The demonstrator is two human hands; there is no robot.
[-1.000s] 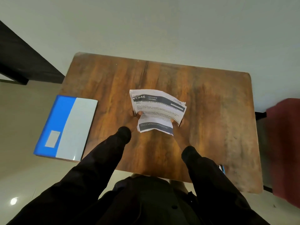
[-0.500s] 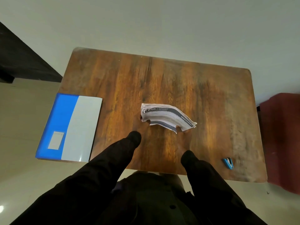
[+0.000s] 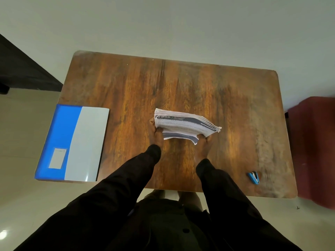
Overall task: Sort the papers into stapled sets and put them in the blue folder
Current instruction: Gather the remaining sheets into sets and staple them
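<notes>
A thick stack of printed papers (image 3: pixel 184 125) is held over the middle of the wooden table (image 3: pixel 199 84), its top sheet showing dark header bands. My left hand (image 3: pixel 155 134) grips the stack's left end and my right hand (image 3: pixel 205 144) grips its right end; the fingers are mostly hidden under the sheets. The blue folder (image 3: pixel 72 142), blue with a grey strip and a white label, lies shut on the table's left edge, overhanging it. A small blue stapler (image 3: pixel 253 177) lies near the table's front right corner.
A dark red seat (image 3: pixel 315 149) stands close to the table's right side. Dark furniture (image 3: pixel 21 69) is at the far left. Pale floor surrounds the table, and my shoes show under its front edge.
The papers have tipped from facing me to lying nearly flat and lower over the table. My view has shifted, bringing the stapler fully into sight.
</notes>
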